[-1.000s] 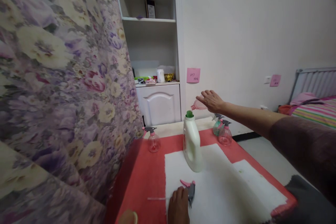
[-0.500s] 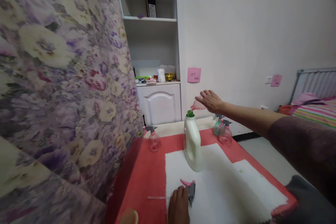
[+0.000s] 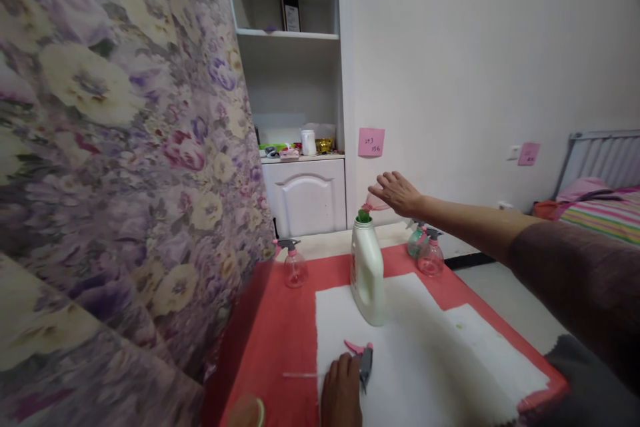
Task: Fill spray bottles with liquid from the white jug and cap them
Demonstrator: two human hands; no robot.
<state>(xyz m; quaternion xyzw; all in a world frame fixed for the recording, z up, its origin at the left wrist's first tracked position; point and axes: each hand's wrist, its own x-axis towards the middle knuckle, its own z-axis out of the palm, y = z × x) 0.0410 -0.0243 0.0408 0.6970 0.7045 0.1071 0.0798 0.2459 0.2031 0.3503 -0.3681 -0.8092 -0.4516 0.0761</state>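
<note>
My right hand [image 3: 397, 192] is stretched far forward, fingers wrapped over a clear pink bottle [image 3: 374, 201] tipped on its side, with its mouth just above the green neck of a white detergent jug [image 3: 367, 270]. The jug stands upright on a white cloth [image 3: 430, 353]. My left hand [image 3: 341, 392] rests low on the cloth, closed on a pink and grey spray trigger head [image 3: 363, 357] whose thin tube points left.
A red table cover [image 3: 280, 333] lies under the cloth. One pink spray bottle [image 3: 293, 265] stands back left, two more [image 3: 426, 253] back right. A flowered curtain [image 3: 115, 167] hangs at left. A white cabinet [image 3: 305, 193] and a bed [image 3: 600, 207] lie beyond.
My right hand has drifted slightly left with the tipped bottle, bringing its mouth closer over the jug's neck. The left hand has stayed put.
</note>
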